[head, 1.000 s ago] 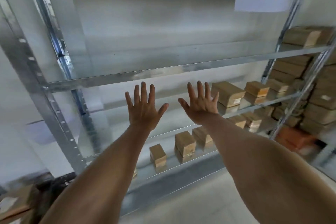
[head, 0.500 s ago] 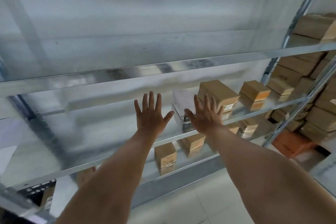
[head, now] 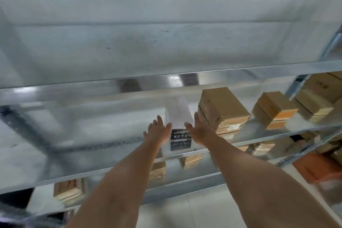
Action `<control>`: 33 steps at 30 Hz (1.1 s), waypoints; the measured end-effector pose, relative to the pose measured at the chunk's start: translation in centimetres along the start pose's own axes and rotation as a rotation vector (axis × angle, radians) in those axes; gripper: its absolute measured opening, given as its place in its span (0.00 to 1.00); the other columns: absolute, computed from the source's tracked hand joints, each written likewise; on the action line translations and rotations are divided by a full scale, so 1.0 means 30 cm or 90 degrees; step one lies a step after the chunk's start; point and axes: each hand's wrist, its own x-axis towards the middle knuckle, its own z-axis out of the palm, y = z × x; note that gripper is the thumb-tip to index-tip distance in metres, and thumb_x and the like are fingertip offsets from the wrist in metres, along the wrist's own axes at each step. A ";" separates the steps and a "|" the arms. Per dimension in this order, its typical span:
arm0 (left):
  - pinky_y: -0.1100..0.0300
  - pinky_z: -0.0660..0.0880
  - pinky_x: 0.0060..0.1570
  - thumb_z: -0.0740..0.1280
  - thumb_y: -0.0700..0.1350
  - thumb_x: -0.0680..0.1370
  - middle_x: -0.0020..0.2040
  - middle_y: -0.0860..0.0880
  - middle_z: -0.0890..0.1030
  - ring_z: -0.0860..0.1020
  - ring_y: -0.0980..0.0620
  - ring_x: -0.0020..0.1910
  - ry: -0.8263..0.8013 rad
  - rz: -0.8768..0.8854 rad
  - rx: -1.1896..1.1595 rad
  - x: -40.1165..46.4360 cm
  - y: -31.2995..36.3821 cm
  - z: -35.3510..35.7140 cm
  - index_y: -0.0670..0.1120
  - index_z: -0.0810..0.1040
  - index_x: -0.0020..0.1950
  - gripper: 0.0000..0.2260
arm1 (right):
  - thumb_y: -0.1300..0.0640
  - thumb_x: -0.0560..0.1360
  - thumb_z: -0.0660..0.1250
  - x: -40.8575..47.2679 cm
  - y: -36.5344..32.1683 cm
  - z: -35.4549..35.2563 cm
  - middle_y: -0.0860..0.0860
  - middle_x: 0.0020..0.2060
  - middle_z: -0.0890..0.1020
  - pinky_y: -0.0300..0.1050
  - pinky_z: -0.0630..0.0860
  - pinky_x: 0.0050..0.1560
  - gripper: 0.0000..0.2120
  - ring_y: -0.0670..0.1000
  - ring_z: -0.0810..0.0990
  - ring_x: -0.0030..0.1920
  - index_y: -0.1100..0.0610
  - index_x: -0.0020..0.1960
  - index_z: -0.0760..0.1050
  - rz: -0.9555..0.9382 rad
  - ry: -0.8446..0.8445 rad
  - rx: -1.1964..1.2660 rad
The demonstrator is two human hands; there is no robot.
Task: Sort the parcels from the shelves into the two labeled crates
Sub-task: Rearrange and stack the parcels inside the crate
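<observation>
white parcel (head: 178,114) blurred, its sides flanked by left hand (head: 158,131) and right hand (head: 199,131).

Left hand (head: 158,132), right hand (head: 198,131) outstretched, flat.

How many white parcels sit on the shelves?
1: the white parcel lies on the middle shelf between the left hand and right hand; others may be hidden.
</observation>
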 end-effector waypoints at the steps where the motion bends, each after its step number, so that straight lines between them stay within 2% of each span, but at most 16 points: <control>1: 0.44 0.53 0.77 0.48 0.59 0.85 0.83 0.44 0.50 0.53 0.43 0.81 -0.015 -0.025 -0.051 0.010 0.020 0.013 0.47 0.43 0.82 0.30 | 0.36 0.83 0.48 0.020 0.007 -0.004 0.56 0.82 0.47 0.62 0.51 0.78 0.34 0.60 0.51 0.80 0.49 0.82 0.39 0.003 -0.023 0.051; 3: 0.50 0.61 0.74 0.49 0.51 0.86 0.81 0.42 0.57 0.61 0.41 0.78 -0.040 -0.060 -0.139 0.012 0.069 0.035 0.43 0.48 0.82 0.26 | 0.41 0.84 0.49 0.050 0.022 -0.015 0.58 0.81 0.52 0.57 0.54 0.76 0.32 0.61 0.55 0.79 0.52 0.82 0.42 0.005 -0.058 0.118; 5: 0.51 0.64 0.71 0.50 0.46 0.86 0.79 0.40 0.61 0.64 0.41 0.75 -0.053 -0.089 -0.208 0.011 0.114 0.053 0.41 0.54 0.81 0.23 | 0.45 0.85 0.50 0.071 0.039 -0.035 0.59 0.80 0.55 0.55 0.56 0.76 0.31 0.61 0.58 0.78 0.54 0.82 0.43 -0.001 -0.092 0.169; 7: 0.50 0.64 0.72 0.52 0.45 0.86 0.78 0.39 0.63 0.65 0.41 0.75 -0.037 -0.107 -0.294 0.006 0.150 0.061 0.39 0.60 0.79 0.21 | 0.48 0.86 0.50 0.098 0.061 -0.051 0.60 0.79 0.58 0.54 0.58 0.74 0.29 0.61 0.60 0.77 0.57 0.82 0.45 -0.011 -0.120 0.229; 10: 0.56 0.69 0.65 0.56 0.42 0.86 0.74 0.39 0.70 0.71 0.42 0.70 0.004 -0.112 -0.386 -0.012 0.181 0.082 0.38 0.66 0.76 0.19 | 0.52 0.86 0.52 0.117 0.084 -0.062 0.61 0.75 0.66 0.51 0.64 0.66 0.24 0.61 0.66 0.73 0.60 0.79 0.56 -0.027 -0.139 0.263; 12: 0.60 0.74 0.51 0.57 0.41 0.85 0.65 0.41 0.76 0.77 0.48 0.53 0.028 -0.132 -0.442 -0.032 0.192 0.107 0.39 0.70 0.73 0.17 | 0.53 0.85 0.54 0.125 0.100 -0.057 0.61 0.71 0.71 0.47 0.66 0.58 0.22 0.60 0.71 0.69 0.62 0.76 0.62 -0.033 -0.136 0.303; 13: 0.63 0.72 0.42 0.56 0.40 0.85 0.55 0.43 0.77 0.75 0.52 0.43 0.041 -0.146 -0.466 -0.043 0.195 0.122 0.40 0.74 0.69 0.14 | 0.54 0.85 0.54 0.125 0.107 -0.054 0.61 0.69 0.72 0.45 0.67 0.56 0.21 0.60 0.73 0.66 0.63 0.75 0.63 -0.028 -0.140 0.326; 14: 0.63 0.69 0.35 0.56 0.39 0.84 0.48 0.45 0.76 0.71 0.54 0.38 0.055 -0.160 -0.488 -0.052 0.197 0.135 0.41 0.76 0.62 0.11 | 0.54 0.85 0.55 0.119 0.111 -0.054 0.61 0.68 0.73 0.46 0.68 0.55 0.21 0.60 0.74 0.63 0.64 0.73 0.64 -0.023 -0.140 0.340; 15: 0.63 0.67 0.33 0.56 0.38 0.84 0.43 0.47 0.74 0.69 0.55 0.36 0.064 -0.178 -0.513 -0.058 0.193 0.149 0.43 0.76 0.55 0.09 | 0.55 0.85 0.54 0.115 0.117 -0.047 0.62 0.67 0.73 0.48 0.69 0.56 0.20 0.59 0.73 0.60 0.65 0.72 0.66 -0.013 -0.145 0.344; 17: 0.63 0.72 0.32 0.57 0.37 0.84 0.44 0.46 0.75 0.72 0.54 0.38 0.081 -0.198 -0.565 -0.084 0.190 0.164 0.45 0.75 0.53 0.08 | 0.56 0.84 0.54 0.094 0.133 -0.046 0.62 0.64 0.74 0.50 0.70 0.57 0.20 0.58 0.73 0.57 0.67 0.70 0.68 0.008 -0.134 0.370; 21: 0.59 0.76 0.38 0.64 0.40 0.83 0.53 0.43 0.81 0.79 0.49 0.45 0.127 -0.192 -0.632 -0.147 0.180 0.169 0.44 0.79 0.62 0.09 | 0.63 0.83 0.55 0.063 0.169 -0.045 0.60 0.54 0.77 0.51 0.73 0.60 0.14 0.57 0.76 0.56 0.65 0.64 0.74 0.039 -0.117 0.436; 23: 0.57 0.79 0.39 0.68 0.42 0.80 0.55 0.42 0.83 0.81 0.46 0.49 0.157 -0.202 -0.652 -0.176 0.164 0.173 0.43 0.80 0.62 0.10 | 0.60 0.82 0.58 0.034 0.171 -0.024 0.54 0.44 0.76 0.49 0.76 0.52 0.09 0.55 0.76 0.47 0.61 0.54 0.77 0.036 -0.104 0.473; 25: 0.56 0.80 0.40 0.72 0.43 0.78 0.54 0.43 0.84 0.82 0.45 0.51 0.168 -0.194 -0.676 -0.213 0.145 0.169 0.44 0.82 0.59 0.10 | 0.58 0.81 0.60 -0.009 0.168 -0.011 0.54 0.44 0.76 0.43 0.73 0.39 0.09 0.53 0.74 0.42 0.61 0.57 0.74 0.027 -0.056 0.487; 27: 0.56 0.81 0.42 0.74 0.44 0.77 0.52 0.43 0.84 0.82 0.45 0.52 0.171 -0.169 -0.699 -0.254 0.122 0.158 0.45 0.82 0.55 0.08 | 0.59 0.80 0.62 -0.080 0.158 -0.013 0.55 0.45 0.76 0.42 0.70 0.33 0.11 0.51 0.74 0.39 0.62 0.61 0.70 0.024 -0.036 0.507; 31: 0.57 0.82 0.43 0.76 0.41 0.75 0.47 0.44 0.84 0.82 0.47 0.46 0.166 -0.114 -0.733 -0.346 0.055 0.129 0.44 0.82 0.47 0.05 | 0.60 0.79 0.63 -0.212 0.138 -0.001 0.52 0.41 0.73 0.40 0.69 0.31 0.08 0.49 0.72 0.36 0.60 0.56 0.68 0.027 -0.033 0.556; 33: 0.56 0.82 0.47 0.77 0.41 0.74 0.46 0.44 0.84 0.83 0.48 0.46 0.149 -0.075 -0.714 -0.387 0.015 0.121 0.44 0.82 0.46 0.05 | 0.62 0.77 0.64 -0.270 0.135 0.020 0.53 0.37 0.71 0.44 0.69 0.35 0.03 0.51 0.71 0.36 0.58 0.47 0.69 0.024 -0.019 0.574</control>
